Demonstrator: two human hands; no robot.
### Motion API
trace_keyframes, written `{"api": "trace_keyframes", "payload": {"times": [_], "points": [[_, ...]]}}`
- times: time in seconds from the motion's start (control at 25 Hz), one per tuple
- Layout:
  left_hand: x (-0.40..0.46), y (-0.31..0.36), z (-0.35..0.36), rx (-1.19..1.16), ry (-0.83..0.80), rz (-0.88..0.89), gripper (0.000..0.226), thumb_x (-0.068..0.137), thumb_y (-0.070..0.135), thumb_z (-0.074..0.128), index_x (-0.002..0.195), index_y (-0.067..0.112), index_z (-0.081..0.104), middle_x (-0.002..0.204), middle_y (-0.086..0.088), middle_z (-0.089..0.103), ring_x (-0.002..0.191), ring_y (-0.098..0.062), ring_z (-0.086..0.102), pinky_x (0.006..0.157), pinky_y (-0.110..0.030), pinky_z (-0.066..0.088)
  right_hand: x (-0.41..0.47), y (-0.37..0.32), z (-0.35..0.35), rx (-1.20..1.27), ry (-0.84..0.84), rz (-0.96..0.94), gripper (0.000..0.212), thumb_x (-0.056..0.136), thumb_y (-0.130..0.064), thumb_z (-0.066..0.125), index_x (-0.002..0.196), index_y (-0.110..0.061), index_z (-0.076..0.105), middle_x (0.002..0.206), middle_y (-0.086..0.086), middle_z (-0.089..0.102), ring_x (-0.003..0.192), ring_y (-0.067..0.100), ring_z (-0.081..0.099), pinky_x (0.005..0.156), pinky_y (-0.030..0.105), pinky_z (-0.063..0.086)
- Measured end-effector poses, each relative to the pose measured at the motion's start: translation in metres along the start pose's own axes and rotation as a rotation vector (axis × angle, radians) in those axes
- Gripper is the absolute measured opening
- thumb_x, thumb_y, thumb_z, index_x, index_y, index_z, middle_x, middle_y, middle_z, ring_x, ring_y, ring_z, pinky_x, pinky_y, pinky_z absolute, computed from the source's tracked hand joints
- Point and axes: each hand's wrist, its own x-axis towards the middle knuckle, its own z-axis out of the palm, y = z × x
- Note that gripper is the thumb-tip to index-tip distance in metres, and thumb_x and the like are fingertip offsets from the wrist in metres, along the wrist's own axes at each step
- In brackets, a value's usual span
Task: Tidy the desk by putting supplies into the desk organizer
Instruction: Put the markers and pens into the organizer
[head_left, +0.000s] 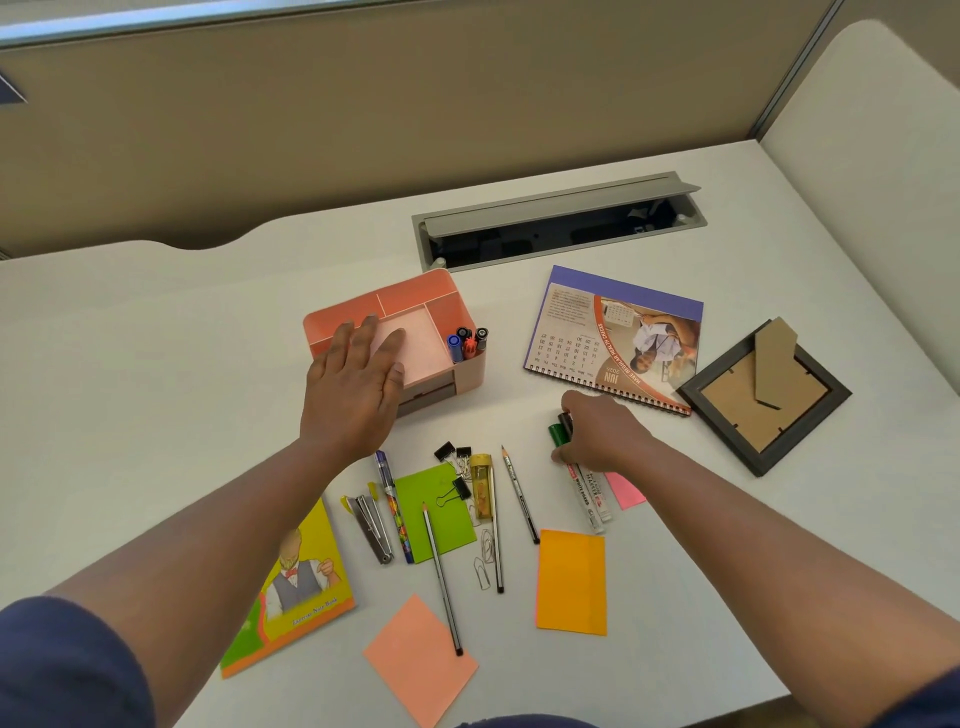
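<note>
A salmon-pink desk organizer (447, 296) stands mid-desk, with several markers (466, 343) upright in its right front slot. My left hand (358, 384) lies flat, fingers apart, on the organizer's front left part. My right hand (602, 431) is closed around two whiteboard markers (587, 488), one green-capped, one black-capped, that lie on the desk to the organizer's right. Loose in front are three pencils (441, 577), a blue pen (393, 509), a stapler (371, 527), binder clips (452, 457), paper clips (484, 558) and a yellow lead case (482, 486).
Sticky pads lie near me: green (439, 519), orange (571, 582), salmon (421, 660), pink (626, 491). A yellow notebook (296, 587) is at left. A spiral calendar (613, 338) and a face-down picture frame (763, 397) are at right. An open cable tray (556, 228) sits behind.
</note>
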Motion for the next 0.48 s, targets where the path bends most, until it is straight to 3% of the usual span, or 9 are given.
{"api": "trace_keyframes", "payload": {"times": [0.16,0.32,0.48], "points": [[0.0,0.001,-0.001,-0.008,-0.004,-0.002,0.06,0.101,0.051,0.01,0.156,0.033,0.027,0.168,0.0,0.013,0.154,-0.026,0.007,0.12,-0.051,0.017,0.002,-0.002,0.007,0.074,-0.036,-0.002,0.041,0.084,-0.028,0.073,0.109,-0.018,0.042,0.096,0.005,0.056,0.08,0.02,0.055,0.062,0.032,0.044],[-0.001,0.001,-0.001,-0.015,-0.003,-0.001,0.06,0.102,0.051,0.011,0.156,0.033,0.027,0.168,0.0,0.013,0.155,-0.027,0.008,0.12,-0.051,0.018,0.004,-0.004,0.005,0.102,-0.03,-0.034,0.029,0.086,-0.021,0.068,0.105,-0.017,0.045,0.1,0.008,0.059,0.086,0.025,0.058,0.069,0.038,0.049],[-0.001,0.001,-0.001,-0.015,-0.007,-0.004,0.06,0.101,0.051,0.011,0.156,0.033,0.027,0.168,0.001,0.012,0.154,-0.027,0.007,0.119,-0.051,0.018,-0.001,-0.018,-0.033,0.339,0.117,-0.108,0.04,0.09,-0.023,0.07,0.125,-0.024,0.051,0.116,0.004,0.062,0.1,0.025,0.061,0.086,0.04,0.054]]}}
